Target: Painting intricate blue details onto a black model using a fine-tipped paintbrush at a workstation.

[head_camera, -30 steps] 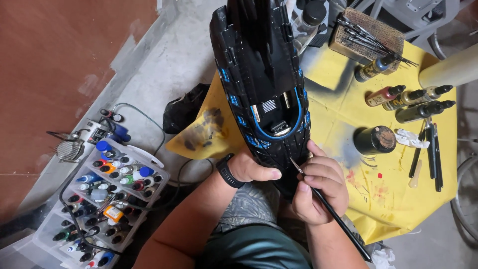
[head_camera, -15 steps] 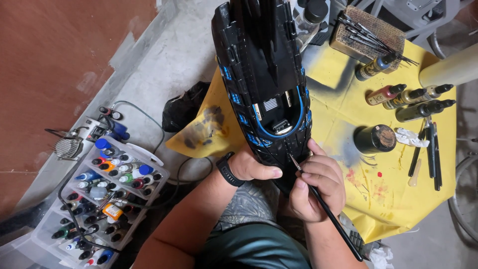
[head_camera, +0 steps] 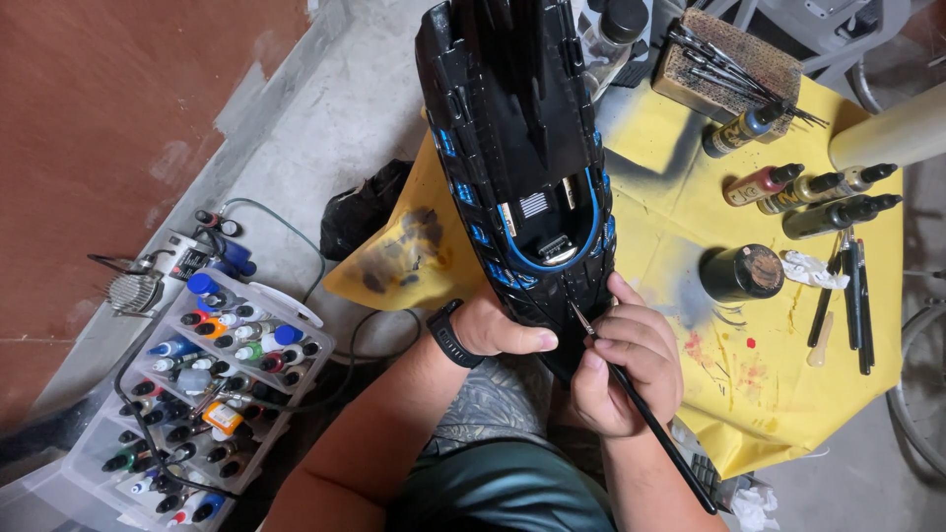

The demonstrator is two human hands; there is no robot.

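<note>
Upright, black model [head_camera: 522, 148] points away; hands grip it [head_camera: 503, 330] and brush [head_camera: 641, 409].

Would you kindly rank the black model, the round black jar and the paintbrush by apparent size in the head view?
1. black model, though nearest the camera.
2. paintbrush, long but thin.
3. round black jar.

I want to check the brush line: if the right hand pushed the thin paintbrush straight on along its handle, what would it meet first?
Most likely the black model with blue trim: the paintbrush in the right hand has its tip at the model's lower edge, apparently touching, though depth is unclear.
</note>
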